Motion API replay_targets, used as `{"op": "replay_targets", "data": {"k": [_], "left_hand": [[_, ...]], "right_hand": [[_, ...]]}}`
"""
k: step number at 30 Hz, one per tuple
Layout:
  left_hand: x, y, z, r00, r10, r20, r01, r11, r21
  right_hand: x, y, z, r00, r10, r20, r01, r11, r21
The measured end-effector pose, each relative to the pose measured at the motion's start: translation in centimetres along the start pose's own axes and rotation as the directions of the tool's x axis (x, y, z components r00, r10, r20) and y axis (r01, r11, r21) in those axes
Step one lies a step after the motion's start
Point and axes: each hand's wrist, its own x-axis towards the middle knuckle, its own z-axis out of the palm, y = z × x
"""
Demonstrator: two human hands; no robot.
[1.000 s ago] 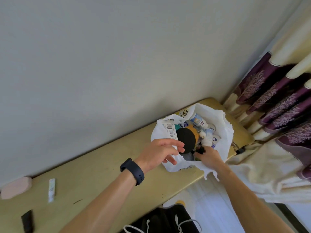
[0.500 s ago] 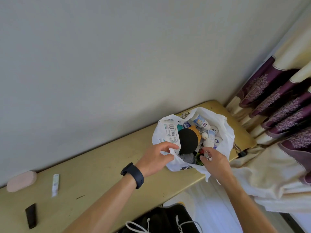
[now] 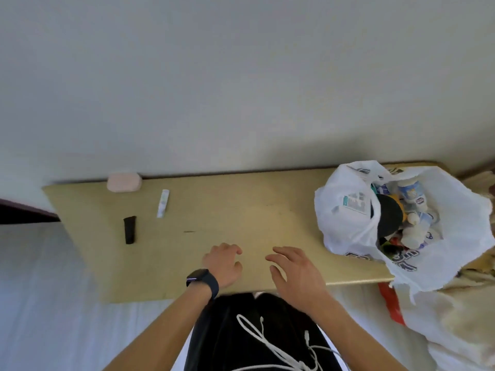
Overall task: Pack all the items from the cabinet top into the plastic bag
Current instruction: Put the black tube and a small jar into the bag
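Observation:
A white plastic bag (image 3: pixel 345 231) stands open at the right end of the tan cabinet top (image 3: pixel 227 212), filled with bottles, a box and a round black item. Three items lie at the left end: a pink oval case (image 3: pixel 124 182) against the wall, a small white tube (image 3: pixel 162 202), and a black tube (image 3: pixel 130 229). My left hand (image 3: pixel 223 263), with a dark watch on the wrist, hovers over the front middle of the top with fingers curled and holds nothing. My right hand (image 3: pixel 293 269) is beside it, fingers spread, also holding nothing.
A plain wall runs behind the cabinet. Cream fabric and a red bag (image 3: pixel 391 303) lie to the right of the cabinet below the white bag. Dark shorts with white drawstrings (image 3: pixel 262 333) show at the bottom. The floor to the left is pale.
Both hands left the bag's opening and moved left to the middle of the cabinet top. The camera swung left, so the three items at the left end are nearer the centre.

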Motion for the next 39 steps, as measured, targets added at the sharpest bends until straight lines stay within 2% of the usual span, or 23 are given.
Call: {"op": "replay_targets", "data": {"k": [4, 8, 13, 15, 19, 24, 29, 33, 35, 36, 39], "left_hand": [[-1.4, -7.3, 0.8, 0.988, -0.15, 0.024, 0.151, 0.988, -0.043], [-2.9, -15.1, 0.6, 0.963, -0.269, 0.015, 0.268, 0.951, -0.153], [-3.2, -24.1, -0.2, 0.924, -0.381, -0.034, 0.363, 0.901, -0.238], [-3.1, -27.6, -0.1, 0.914, -0.406, 0.014, 0.398, 0.886, -0.239], [-3.4, -31.1, 1.6, 0.915, -0.373, 0.155, 0.399, 0.895, -0.198], [-3.8, -32.0, 2.5, 0.935, -0.332, 0.129, 0.352, 0.914, -0.202], [-2.8, -33.2, 0.8, 0.943, -0.331, 0.033, 0.326, 0.903, -0.28], [-0.3, -33.3, -2.1, 0.895, -0.442, -0.066, 0.356, 0.796, -0.49], [1.2, -33.3, -3.2, 0.861, -0.505, -0.055, 0.383, 0.717, -0.583], [1.9, -33.3, -3.5, 0.853, -0.52, -0.045, 0.395, 0.699, -0.596], [3.5, -33.0, -4.2, 0.844, -0.534, -0.054, 0.42, 0.719, -0.554]], "right_hand": [[4.4, -4.6, 4.3, 0.943, -0.068, 0.325, 0.108, 0.988, -0.108], [9.5, -10.5, 7.9, 0.853, -0.116, 0.509, 0.237, 0.955, -0.179], [16.9, -17.6, 12.2, 0.825, -0.154, 0.544, 0.324, 0.918, -0.231], [20.1, -20.3, 14.3, 0.815, -0.15, 0.559, 0.372, 0.876, -0.308], [25.2, -23.3, 17.0, 0.812, -0.134, 0.568, 0.445, 0.771, -0.455], [27.4, -24.2, 20.4, 0.828, -0.146, 0.541, 0.488, 0.662, -0.569], [23.5, -22.6, 21.4, 0.881, -0.018, 0.472, 0.355, 0.685, -0.636], [19.1, -19.8, 21.3, 0.872, 0.134, 0.471, 0.149, 0.844, -0.515], [16.7, -19.1, 20.7, 0.848, 0.234, 0.475, -0.079, 0.943, -0.324], [15.5, -19.0, 20.2, 0.832, 0.274, 0.483, -0.206, 0.96, -0.189], [11.8, -19.7, 17.9, 0.812, 0.374, 0.448, -0.486, 0.858, 0.165]]}}
